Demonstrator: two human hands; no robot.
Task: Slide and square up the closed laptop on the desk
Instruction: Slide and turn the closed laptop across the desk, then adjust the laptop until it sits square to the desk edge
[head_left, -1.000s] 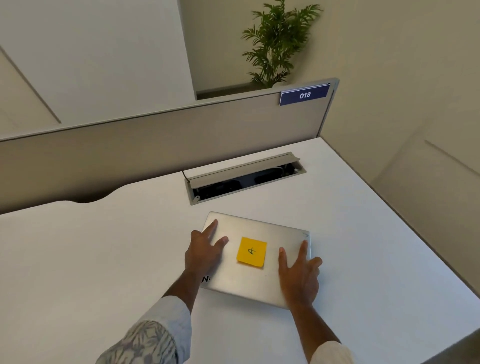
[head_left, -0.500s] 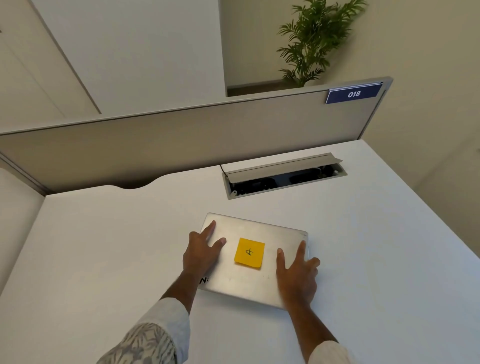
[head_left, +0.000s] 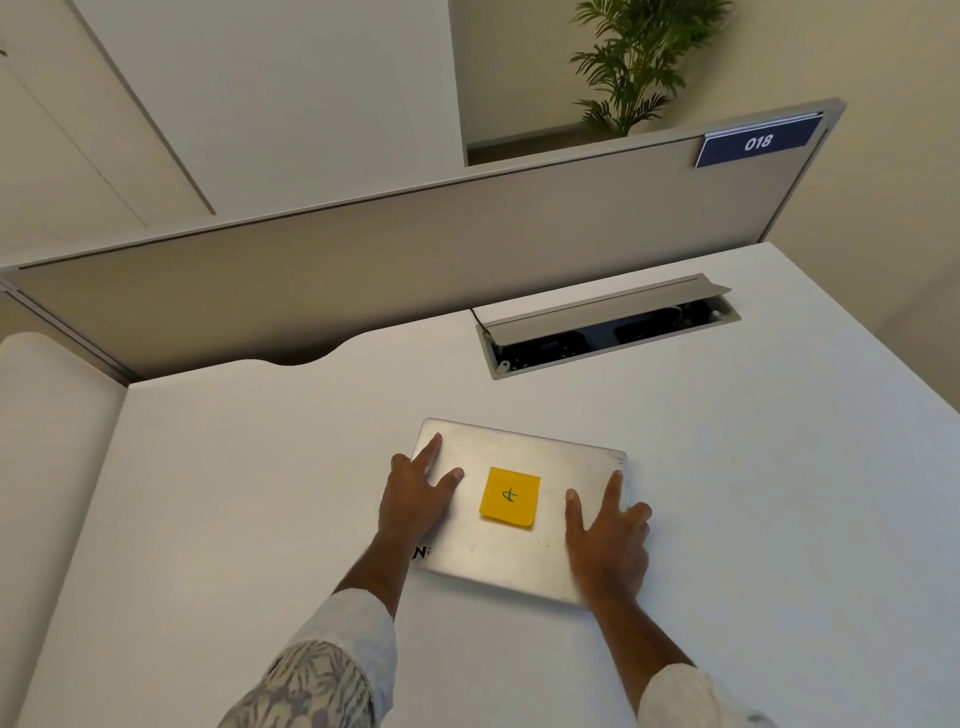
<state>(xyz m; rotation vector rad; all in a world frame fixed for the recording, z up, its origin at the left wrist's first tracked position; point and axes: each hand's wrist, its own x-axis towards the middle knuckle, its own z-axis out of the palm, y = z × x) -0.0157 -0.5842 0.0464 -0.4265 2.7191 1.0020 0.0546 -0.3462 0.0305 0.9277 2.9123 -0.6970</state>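
A closed silver laptop (head_left: 524, 556) lies on the white desk (head_left: 234, 519), in front of me and a little right of centre. A yellow sticky note (head_left: 510, 497) with a handwritten mark sits on the middle of its lid. My left hand (head_left: 415, 501) rests flat on the left part of the lid, fingers spread. My right hand (head_left: 608, 540) rests flat on the right part, its outer fingers reaching over the right edge. The laptop's back edge sits at an angle to the desk's back line.
An open cable tray (head_left: 608, 332) with a raised flap is set into the desk behind the laptop. A grey divider panel (head_left: 415, 270) with a blue "018" sign (head_left: 758, 143) runs along the back. The desk's right edge (head_left: 883, 358) lies beyond the tray.
With both hands flat on the lid, the laptop has slid left along the desk, away from the cable tray. The view has swung left with it.
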